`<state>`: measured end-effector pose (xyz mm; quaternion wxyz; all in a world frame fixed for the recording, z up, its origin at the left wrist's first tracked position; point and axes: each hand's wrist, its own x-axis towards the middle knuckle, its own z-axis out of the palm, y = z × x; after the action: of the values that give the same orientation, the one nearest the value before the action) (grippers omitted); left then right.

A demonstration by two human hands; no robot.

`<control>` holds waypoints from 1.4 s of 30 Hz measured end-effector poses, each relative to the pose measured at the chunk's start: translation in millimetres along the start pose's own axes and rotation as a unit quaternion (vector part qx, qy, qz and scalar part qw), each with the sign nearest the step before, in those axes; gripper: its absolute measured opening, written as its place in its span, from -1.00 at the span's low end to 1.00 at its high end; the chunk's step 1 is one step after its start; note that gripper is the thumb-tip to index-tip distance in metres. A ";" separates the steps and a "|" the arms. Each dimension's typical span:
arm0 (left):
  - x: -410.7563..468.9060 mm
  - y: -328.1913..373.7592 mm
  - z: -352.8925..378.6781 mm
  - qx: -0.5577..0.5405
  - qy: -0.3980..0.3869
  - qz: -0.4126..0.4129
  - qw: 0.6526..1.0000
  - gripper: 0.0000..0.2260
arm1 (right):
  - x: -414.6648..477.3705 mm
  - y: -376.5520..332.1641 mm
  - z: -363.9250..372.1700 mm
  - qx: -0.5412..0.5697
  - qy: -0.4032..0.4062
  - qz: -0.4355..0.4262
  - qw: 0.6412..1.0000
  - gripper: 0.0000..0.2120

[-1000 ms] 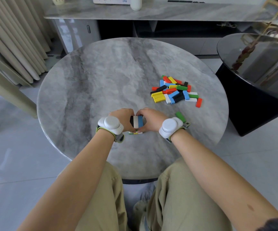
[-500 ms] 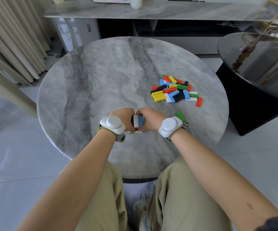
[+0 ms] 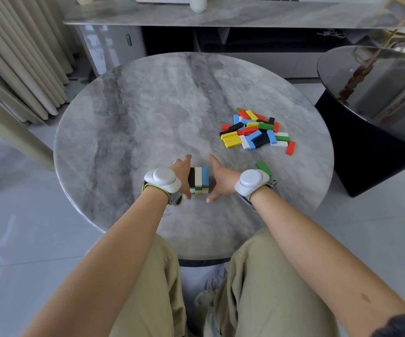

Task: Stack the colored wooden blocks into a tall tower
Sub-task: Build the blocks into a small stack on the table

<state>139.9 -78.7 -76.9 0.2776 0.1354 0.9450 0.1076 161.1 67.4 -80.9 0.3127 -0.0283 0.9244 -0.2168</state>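
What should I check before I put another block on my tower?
1. Is the top layer of the tower full? Black, white and blue blocks lie side by side: ok.
2. Is the tower straight? From above its sides look even: ok.
3. Are the hands free? The left hand and right hand are open and hold no block: ok.
4. Are the hands off the tower? The left hand lies against its side, and the right one is too close to judge: cannot tell.
5. Are more blocks nearby? A green block lies by the right wrist, and the pile of blocks is farther back on the table: ok.
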 end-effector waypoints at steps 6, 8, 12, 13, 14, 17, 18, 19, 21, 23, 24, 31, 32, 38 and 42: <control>2.4 -2.2 1.2 -0.016 0.007 0.013 1.000 -0.01 | 6.3 1.3 3.5 0.025 0.008 -0.005 1.000 0.24; 2.8 -2.1 1.8 -0.017 0.010 0.020 1.000 0.04 | 6.6 1.4 3.8 0.036 0.009 -0.004 0.999 0.23; 2.7 -3.2 2.8 -0.019 0.013 0.023 0.999 0.07 | 7.0 0.0 4.7 0.041 0.009 -0.008 0.999 0.21; 2.5 -3.1 2.7 -0.019 0.014 0.025 0.999 0.07 | 7.2 -0.2 4.7 0.040 0.008 -0.010 0.999 0.21; 2.3 -2.7 2.6 -0.019 0.014 0.026 0.999 0.06 | 7.7 0.0 4.6 0.039 0.007 -0.012 0.999 0.21; 1.2 -1.2 1.8 -0.012 0.013 0.027 0.999 0.05 | 9.4 0.5 5.6 0.040 0.004 -0.016 0.999 0.20; 0.7 -1.1 1.6 -0.010 0.011 0.026 1.000 0.05 | 9.9 0.8 5.5 0.039 0.003 -0.012 0.999 0.20; 0.0 -1.3 1.2 -0.006 0.008 0.024 1.000 0.06 | 9.2 1.5 4.4 0.037 -0.001 -0.008 0.999 0.20; -3.0 -1.5 -1.0 0.005 0.002 0.019 1.000 0.08 | 6.6 4.9 -0.6 0.035 -0.006 0.003 0.999 0.19; -6.2 -1.8 -4.7 0.012 0.009 0.024 1.000 0.09 | 2.0 13.3 -8.8 0.047 0.017 0.016 0.999 0.07; -7.8 -1.4 -6.9 0.014 0.020 0.032 0.999 0.11 | -0.5 19.9 -13.1 0.053 0.045 0.026 0.997 -0.04; -3.4 26.0 -21.5 -0.012 0.069 0.106 0.992 -0.07 | -4.8 73.2 -26.3 0.010 0.293 0.175 0.940 -0.45; 0.7 32.9 -23.2 -0.018 0.078 0.116 0.990 -0.16 | -4.5 79.4 -24.4 -0.030 0.278 0.177 0.944 -0.41; 35.1 66.6 -27.5 0.062 0.094 0.152 0.982 -0.56 | 14.4 96.3 -29.5 -0.079 0.232 0.125 0.961 -0.31; 59.4 82.2 -26.6 0.086 0.061 0.133 0.986 -0.57 | 29.2 95.1 -41.4 -0.101 0.187 0.132 0.968 -0.24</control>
<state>93.2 13.9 -61.6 0.1902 0.2763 0.9394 0.0702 121.2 163.8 -107.8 0.1559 0.1034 0.9790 -0.0805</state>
